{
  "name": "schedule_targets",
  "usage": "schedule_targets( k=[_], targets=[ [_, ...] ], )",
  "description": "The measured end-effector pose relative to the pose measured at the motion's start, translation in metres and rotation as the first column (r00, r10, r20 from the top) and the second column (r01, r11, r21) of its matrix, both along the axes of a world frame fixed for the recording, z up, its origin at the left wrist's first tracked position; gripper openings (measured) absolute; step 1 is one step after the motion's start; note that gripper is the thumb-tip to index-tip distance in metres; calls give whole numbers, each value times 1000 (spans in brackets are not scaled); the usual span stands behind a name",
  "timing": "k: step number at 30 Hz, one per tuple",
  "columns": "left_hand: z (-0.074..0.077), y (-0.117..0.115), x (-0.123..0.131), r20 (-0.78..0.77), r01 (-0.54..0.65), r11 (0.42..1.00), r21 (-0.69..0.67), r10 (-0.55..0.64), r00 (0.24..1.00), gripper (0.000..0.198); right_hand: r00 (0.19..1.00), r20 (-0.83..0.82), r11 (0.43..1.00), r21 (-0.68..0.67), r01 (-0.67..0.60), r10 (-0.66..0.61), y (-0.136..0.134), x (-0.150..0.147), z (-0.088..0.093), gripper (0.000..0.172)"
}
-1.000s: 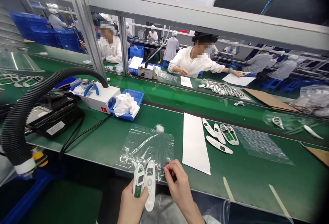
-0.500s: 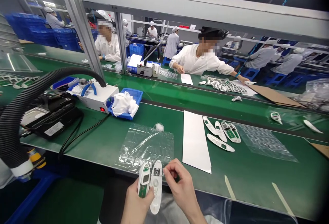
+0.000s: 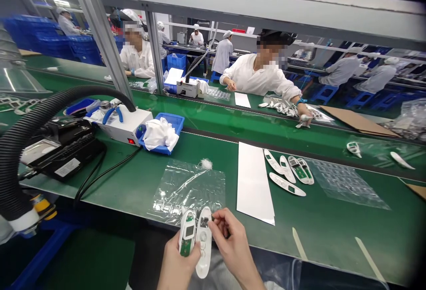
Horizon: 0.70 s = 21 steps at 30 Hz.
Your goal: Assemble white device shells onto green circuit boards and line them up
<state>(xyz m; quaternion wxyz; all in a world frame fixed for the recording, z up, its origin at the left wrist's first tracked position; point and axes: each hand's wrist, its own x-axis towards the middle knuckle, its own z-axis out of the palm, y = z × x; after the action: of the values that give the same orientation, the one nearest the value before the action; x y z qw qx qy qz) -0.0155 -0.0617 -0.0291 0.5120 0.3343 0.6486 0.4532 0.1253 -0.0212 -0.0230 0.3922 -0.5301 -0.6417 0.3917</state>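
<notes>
Left hand (image 3: pixel 175 261): grip closed round board-fitted shell (image 3: pixel 186 239) and plain shell (image 3: pixel 203 248), at near edge of green surface (image 3: pixel 133 183). Right hand (image 3: pixel 233 243): grip pinched at plain shell's top, possibly on tiny part. Best done with shells level, light touch.

Our left hand (image 3: pixel 175 264), bare, our right hand (image 3: pixel 233 246), bare too, our forearms (image 3: pixel 253 280) uncovered to the near edge
</notes>
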Motion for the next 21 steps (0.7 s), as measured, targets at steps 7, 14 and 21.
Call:
schedule_targets(
  k=[7, 14, 21],
  targets=[
    [6, -4, -2, -3, -7, 1000, 12, 7, 1000, 27, 999, -39, 996, -88, -7, 4, -8, -7, -1, 21],
    [7, -13, -18, -40, -11, 998, 69, 14, 999, 26, 999, -9, 999, -15, -35, 35, -10, -25, 0, 21],
    [5, -33, -60, -142, -195, 964, 179, 222, 965, 18, 964, -233, 987, -75, -145, 124, -17, -83, -9, 26]
  ],
)
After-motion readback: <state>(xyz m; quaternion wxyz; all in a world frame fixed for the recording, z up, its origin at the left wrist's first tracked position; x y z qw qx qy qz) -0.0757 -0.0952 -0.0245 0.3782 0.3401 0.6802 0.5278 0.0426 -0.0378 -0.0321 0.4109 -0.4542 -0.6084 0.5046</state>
